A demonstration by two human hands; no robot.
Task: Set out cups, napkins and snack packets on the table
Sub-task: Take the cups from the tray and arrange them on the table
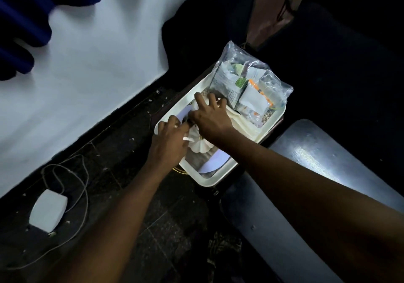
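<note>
A cream plastic tray (205, 181) sits low in the middle of the head view. At its far end lies a clear plastic bag of snack packets (251, 85). Both hands are inside the tray. My left hand (168, 140) pinches the edge of a white pleated paper cup (200, 145) lying on its side. My right hand (209, 116) presses down with spread fingers on white paper items just beyond it, partly hiding them. Cream napkins (242, 123) lie folded beside my right wrist. A white round disc (215, 160) shows at the tray's near end.
A white wall (87, 64) with a dark skirting runs along the left, and blue curtain folds (24, 20) hang at the top left. A white adapter (49, 210) with a looping cable lies on the dark floor. A dark glossy surface (317, 158) lies right of the tray.
</note>
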